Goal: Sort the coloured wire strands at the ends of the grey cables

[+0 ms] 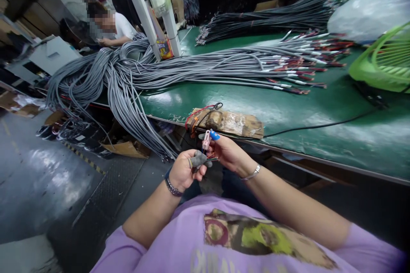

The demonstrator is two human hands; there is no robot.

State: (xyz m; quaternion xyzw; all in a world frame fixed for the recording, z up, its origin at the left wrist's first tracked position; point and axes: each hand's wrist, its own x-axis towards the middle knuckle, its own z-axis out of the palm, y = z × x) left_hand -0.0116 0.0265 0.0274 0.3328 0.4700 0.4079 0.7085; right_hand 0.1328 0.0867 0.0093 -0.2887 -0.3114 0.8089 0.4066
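In front of my body, at the table's near edge, my two hands meet. My right hand (229, 153), a blue cover on its thumb, pinches a small pale pink piece (206, 140) with a dark slot; its exact kind is unclear. Thin coloured wires (212, 156) run below it between the hands. Grey finger covers sit on my left hand (187, 168), whose fingers are closed around the wire ends. How the wires meet the pink piece is hidden. Just beyond lies a taped cardboard-like block (235, 123) with red and black leads.
Grey cables (198, 66) with stripped ends lie along the green table (307, 134), drooping off its left side. Behind is a dark cable bundle (269, 19). A green fan (384, 59) and plastic bag (373, 10) stand right. Another person (120, 27) sits beyond the post (139, 6).
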